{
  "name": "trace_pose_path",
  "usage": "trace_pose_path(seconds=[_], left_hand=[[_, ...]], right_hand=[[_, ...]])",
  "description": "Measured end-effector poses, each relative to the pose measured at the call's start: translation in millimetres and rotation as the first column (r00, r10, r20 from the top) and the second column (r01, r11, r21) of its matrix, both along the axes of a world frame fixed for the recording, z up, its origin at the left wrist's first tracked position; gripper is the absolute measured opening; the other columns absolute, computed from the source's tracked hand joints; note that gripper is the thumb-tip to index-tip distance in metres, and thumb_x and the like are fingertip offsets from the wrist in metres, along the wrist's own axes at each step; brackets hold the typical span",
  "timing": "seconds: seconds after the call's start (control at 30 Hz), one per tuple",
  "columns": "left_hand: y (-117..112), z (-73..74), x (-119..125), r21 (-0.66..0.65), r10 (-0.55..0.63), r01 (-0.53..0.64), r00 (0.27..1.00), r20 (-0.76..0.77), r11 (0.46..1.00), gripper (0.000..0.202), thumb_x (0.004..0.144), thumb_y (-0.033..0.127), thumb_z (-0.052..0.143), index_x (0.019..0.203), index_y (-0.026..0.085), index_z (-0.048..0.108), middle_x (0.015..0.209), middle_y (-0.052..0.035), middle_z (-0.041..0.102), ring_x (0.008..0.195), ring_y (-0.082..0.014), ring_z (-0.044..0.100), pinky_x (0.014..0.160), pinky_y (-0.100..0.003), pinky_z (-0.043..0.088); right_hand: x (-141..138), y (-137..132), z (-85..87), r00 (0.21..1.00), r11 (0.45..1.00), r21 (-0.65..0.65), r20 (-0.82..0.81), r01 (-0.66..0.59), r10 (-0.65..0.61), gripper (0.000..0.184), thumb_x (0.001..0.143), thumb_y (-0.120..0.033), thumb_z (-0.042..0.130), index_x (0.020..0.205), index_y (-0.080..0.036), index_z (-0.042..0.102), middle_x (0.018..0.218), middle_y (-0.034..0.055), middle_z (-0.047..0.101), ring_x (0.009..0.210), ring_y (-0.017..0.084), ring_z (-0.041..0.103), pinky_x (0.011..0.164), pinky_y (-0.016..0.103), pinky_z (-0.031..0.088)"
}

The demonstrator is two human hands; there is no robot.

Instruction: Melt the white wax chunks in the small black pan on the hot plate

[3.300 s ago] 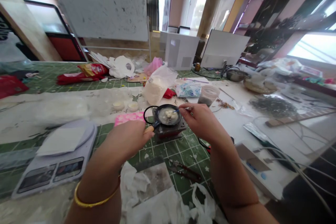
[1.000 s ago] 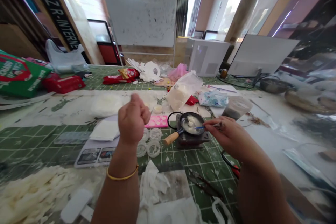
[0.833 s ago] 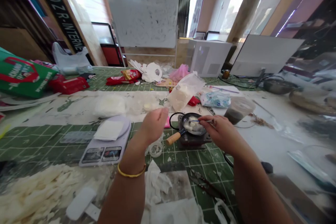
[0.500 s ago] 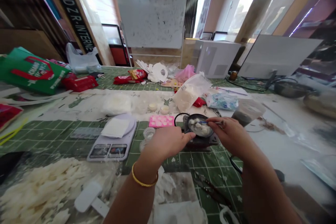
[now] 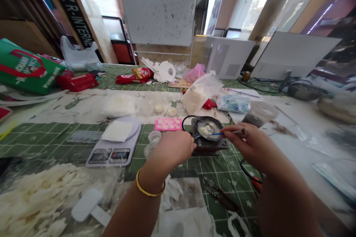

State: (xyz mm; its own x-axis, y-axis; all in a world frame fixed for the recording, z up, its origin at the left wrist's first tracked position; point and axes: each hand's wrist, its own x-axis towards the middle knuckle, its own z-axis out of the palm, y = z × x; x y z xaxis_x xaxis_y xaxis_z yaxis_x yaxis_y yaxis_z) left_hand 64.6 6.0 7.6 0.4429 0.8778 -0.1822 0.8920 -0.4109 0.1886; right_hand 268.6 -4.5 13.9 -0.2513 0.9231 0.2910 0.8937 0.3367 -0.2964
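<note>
A small dark frying pan sits on a small dark hotplate. Off-white lumps, like wax flakes, lie in it, partly in clear liquid. My left hand is closed round the pan's handle, at the pan's near left. From the right, my right hand pinches a thin stick with a blue end, its tip among the lumps. Close to my left hand stand clear round cups and a pink mould with pale shapes in it.
A kitchen scale with white paper on it stands to the left. Pale flakes and a white scoop lie at the near left, pliers in front of the hotplate. Behind are a bag of pale granules and a plastic beaker.
My left hand's extended thumb has drawn back from the pan's edge, and the hand now wraps the handle. The stick has moved lower in the pan, and the lumps sit more to the left.
</note>
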Motion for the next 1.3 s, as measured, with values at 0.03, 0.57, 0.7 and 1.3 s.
trace_pose_path(seconds=[0.03, 0.57, 0.7, 1.3], left_hand=[[0.0, 0.1, 0.1, 0.001, 0.001, -0.001, 1.000, 0.002, 1.000, 0.034, 0.080, 0.038, 0.035, 0.073, 0.019, 0.062, 0.069, -0.0070, 0.062, 0.063, -0.0201, 0.057, 0.053, -0.029, 0.038], [3.4, -3.0, 0.2, -0.009, -0.004, 0.004, 1.000, 0.006, 1.000, 0.038, 0.079, 0.044, 0.035, 0.072, 0.019, 0.063, 0.067, -0.0072, 0.062, 0.063, -0.0206, 0.057, 0.054, -0.029, 0.038], [2.8, -1.5, 0.9, -0.014, 0.003, -0.003, 1.000, -0.011, 1.000, 0.039, 0.080, 0.045, 0.034, 0.075, 0.019, 0.063, 0.072, -0.0073, 0.064, 0.063, -0.0195, 0.057, 0.054, -0.028, 0.038], [0.3, 1.8, -3.6, 0.025, 0.043, -0.043, 0.999, 0.004, 0.999, 0.031, 0.077, 0.041, 0.041, 0.071, 0.018, 0.061, 0.068, -0.0075, 0.062, 0.065, -0.0222, 0.059, 0.055, -0.030, 0.040]], right_hand=[[-0.8, -0.5, 0.2, 1.000, 1.000, -0.006, -0.005, -0.022, 0.022, 0.029, 0.083, -0.036, 0.039, 0.090, -0.023, 0.063, 0.089, 0.0027, 0.066, 0.084, 0.019, 0.057, 0.080, 0.035, 0.039], [3.9, 3.2, 0.7, 0.993, 0.993, -0.006, 0.010, 0.115, -0.115, 0.028, 0.082, -0.036, 0.040, 0.087, -0.022, 0.064, 0.085, 0.0039, 0.066, 0.083, 0.019, 0.057, 0.082, 0.037, 0.037], [1.7, -0.1, 0.7, 1.000, 0.999, -0.038, -0.014, -0.014, 0.013, 0.028, 0.083, -0.035, 0.038, 0.094, -0.024, 0.062, 0.091, 0.0017, 0.066, 0.088, 0.018, 0.056, 0.084, 0.036, 0.037], [-2.3, 1.9, -0.4, 0.999, 0.999, -0.020, -0.018, -0.049, 0.048, 0.022, 0.082, -0.033, 0.042, 0.093, -0.025, 0.061, 0.091, 0.0011, 0.065, 0.092, 0.018, 0.055, 0.087, 0.037, 0.037]])
